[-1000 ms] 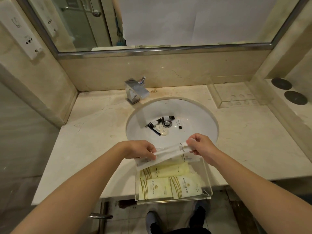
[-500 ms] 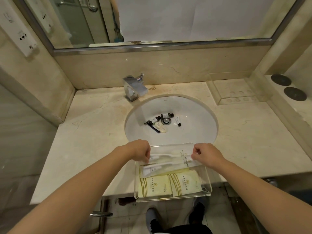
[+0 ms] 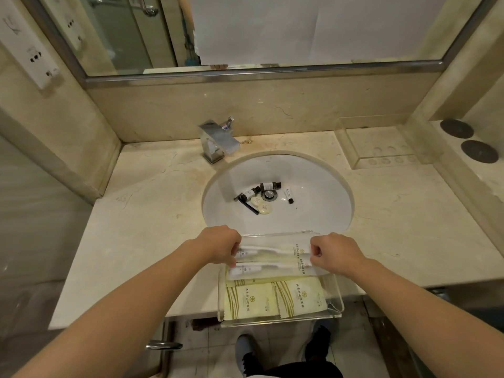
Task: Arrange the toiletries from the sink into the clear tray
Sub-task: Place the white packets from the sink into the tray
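Note:
A clear tray [image 3: 336,309] sits at the counter's front edge, below the white sink [image 3: 313,214]. It holds yellow sachets [image 3: 253,298] at the front and two wrapped toothbrush packets [image 3: 272,253] across the back. My left hand [image 3: 218,245] pinches the packets' left ends and my right hand [image 3: 334,253] pinches their right ends, low inside the tray. In the sink around the drain lie small dark bottles [image 3: 270,186], a small white tube [image 3: 288,195], round soaps [image 3: 263,207] and a black comb [image 3: 248,205].
A chrome faucet [image 3: 216,141] stands behind the sink. A second clear tray [image 3: 381,148] sits at the back right of the marble counter [image 3: 150,214]. Two dark round discs [image 3: 467,140] lie on the right ledge. A mirror spans the back wall.
Both hands lowered the toothbrush packet from above the tray's back edge down into the tray, laying it beside the other packet. The sink items have not moved.

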Available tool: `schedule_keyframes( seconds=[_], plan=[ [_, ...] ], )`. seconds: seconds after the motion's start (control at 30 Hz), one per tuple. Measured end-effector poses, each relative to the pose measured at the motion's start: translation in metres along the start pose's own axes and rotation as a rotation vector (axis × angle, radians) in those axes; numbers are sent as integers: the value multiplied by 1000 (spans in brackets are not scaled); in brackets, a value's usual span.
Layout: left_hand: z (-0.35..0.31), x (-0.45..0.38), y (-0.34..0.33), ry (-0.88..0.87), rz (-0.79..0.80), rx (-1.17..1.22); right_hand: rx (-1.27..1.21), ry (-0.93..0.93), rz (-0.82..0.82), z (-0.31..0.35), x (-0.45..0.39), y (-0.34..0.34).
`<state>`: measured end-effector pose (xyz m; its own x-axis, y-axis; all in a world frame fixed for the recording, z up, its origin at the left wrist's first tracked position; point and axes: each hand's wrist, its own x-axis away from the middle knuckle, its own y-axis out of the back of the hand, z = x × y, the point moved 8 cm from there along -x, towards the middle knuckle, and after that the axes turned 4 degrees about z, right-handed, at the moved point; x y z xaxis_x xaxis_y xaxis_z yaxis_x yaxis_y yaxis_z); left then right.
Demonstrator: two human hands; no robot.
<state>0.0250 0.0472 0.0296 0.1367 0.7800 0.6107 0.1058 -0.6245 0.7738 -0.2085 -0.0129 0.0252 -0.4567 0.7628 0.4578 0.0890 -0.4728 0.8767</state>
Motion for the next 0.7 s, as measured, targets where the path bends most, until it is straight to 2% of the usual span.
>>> schedule_keyframes(
  seconds=[0.13, 0.3, 0.7],
  plan=[
    [2, 0, -1, -11, 17, 18, 57, 26, -31, 4, -1, 4],
    [3, -1, 1, -17, 20, 36, 36, 55, -148, 9, 4, 11],
    [-5, -10, 2, -4, 84, -148, 50, 134, -153, 14, -6, 10]
  ],
)
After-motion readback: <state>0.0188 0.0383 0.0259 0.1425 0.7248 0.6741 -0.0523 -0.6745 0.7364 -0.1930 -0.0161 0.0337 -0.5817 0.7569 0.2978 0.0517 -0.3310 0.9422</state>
